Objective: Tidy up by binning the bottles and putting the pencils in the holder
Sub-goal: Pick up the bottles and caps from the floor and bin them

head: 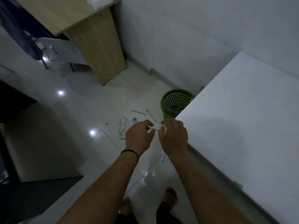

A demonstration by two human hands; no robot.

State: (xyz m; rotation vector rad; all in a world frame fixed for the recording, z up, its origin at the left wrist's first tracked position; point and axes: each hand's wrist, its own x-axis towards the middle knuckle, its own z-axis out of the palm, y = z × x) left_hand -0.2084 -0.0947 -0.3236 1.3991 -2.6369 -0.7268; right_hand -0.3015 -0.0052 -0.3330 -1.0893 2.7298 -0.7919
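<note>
I look down at a tiled floor. A clear plastic bottle (122,126) lies on its side. A second bottle with a blue cap (134,120) is beside it, partly hidden by my left hand (139,136). A blue pencil (138,112) and a yellow-green pencil (151,115) lie near the green perforated bin (175,101), which holds bottles. A white pencil (163,156) lies below my right hand (174,136). Both hands hover side by side above the floor with fingers loosely curled and apart, holding nothing. A short dark piece shows between the fingertips. No pencil holder is in view.
A white table top (242,126) fills the right side and overlaps the bin's edge. A wooden desk (97,50) stands at the back left with a chair (61,50) under it. Dark furniture (24,183) is at the left. My bare feet (169,195) are at the bottom.
</note>
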